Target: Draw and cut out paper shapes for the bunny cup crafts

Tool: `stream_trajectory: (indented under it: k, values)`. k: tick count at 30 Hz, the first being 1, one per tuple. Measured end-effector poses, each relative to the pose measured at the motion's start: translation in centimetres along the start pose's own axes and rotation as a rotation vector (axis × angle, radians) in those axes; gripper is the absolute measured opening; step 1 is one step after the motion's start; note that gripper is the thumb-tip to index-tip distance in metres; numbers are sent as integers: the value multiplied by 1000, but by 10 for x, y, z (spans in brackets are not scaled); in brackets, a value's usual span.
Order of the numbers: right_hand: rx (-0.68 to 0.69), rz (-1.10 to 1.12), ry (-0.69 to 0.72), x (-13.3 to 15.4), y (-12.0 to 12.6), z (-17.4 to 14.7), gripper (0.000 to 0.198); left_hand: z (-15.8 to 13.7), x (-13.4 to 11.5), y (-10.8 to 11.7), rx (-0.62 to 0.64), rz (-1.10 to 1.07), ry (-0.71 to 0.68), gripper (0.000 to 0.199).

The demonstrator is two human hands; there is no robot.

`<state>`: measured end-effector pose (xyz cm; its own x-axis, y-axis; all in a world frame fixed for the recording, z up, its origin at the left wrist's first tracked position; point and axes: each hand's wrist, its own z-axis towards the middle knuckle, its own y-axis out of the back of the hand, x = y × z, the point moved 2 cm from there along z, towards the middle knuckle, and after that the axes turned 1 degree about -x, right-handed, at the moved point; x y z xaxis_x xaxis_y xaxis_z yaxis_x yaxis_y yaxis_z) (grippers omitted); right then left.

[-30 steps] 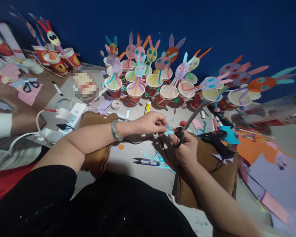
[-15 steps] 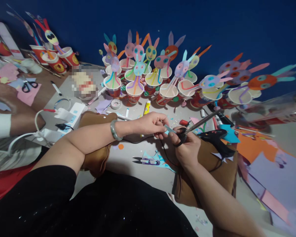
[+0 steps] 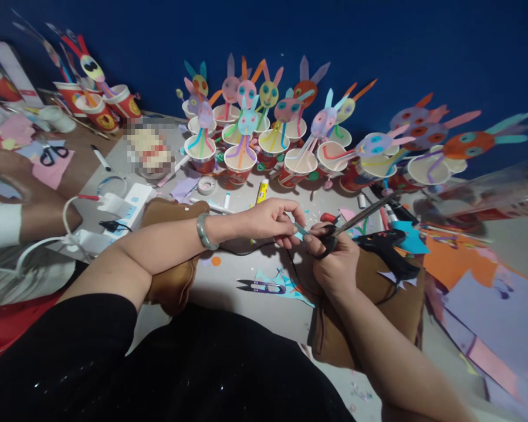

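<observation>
Over the middle of the table, my left hand (image 3: 279, 221) pinches a small light-blue strip of paper (image 3: 300, 232). A green bangle (image 3: 206, 231) circles that wrist. My right hand (image 3: 337, 261) is closed around the black handles of a pair of scissors (image 3: 364, 212), whose blades point up and away to the right. Its thumb and fingertips meet the other end of the strip. Below the hands, purple thread snips (image 3: 261, 286) lie on blue paper scraps (image 3: 297, 291). To the right of my right hand rests a black glue gun (image 3: 391, 249).
Several red paper cups (image 3: 240, 166) with paper rabbit heads line the back wall. A power strip (image 3: 132, 205) and white cables lie left, beside another person's arm (image 3: 44, 220). Brown cushions (image 3: 378, 316) lie under my forearms. Orange paper (image 3: 457, 258) and lilac sheets (image 3: 493, 310) cover the right side.
The fingers of my left hand have lifted and spread slightly while the pinch on the paper stays. Otherwise the hands and scissors have barely shifted.
</observation>
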<state>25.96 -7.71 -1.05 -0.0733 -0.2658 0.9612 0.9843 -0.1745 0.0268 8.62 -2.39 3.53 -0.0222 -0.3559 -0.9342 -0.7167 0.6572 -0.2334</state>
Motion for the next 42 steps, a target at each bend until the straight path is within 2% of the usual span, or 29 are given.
stream_trajectory:
  k: [7, 22, 29, 35, 42]
  values:
    - [9, -58, 59, 16, -5, 0, 8, -1, -6, 2, 39, -68, 21, 15]
    - [10, -170, 149, 21, -5, -2, 8, -2, -9, 1, 17, -33, 57, 12]
    - [38, -202, 207, 17, -4, -5, 7, 0, -2, 1, -22, -8, 62, 22]
    - [54, -210, 262, 16, -5, -5, 6, 2, 3, 3, 26, -27, 46, 29]
    - [43, -231, 230, 13, -3, -5, 5, 2, 2, 6, 38, -54, 58, 32]
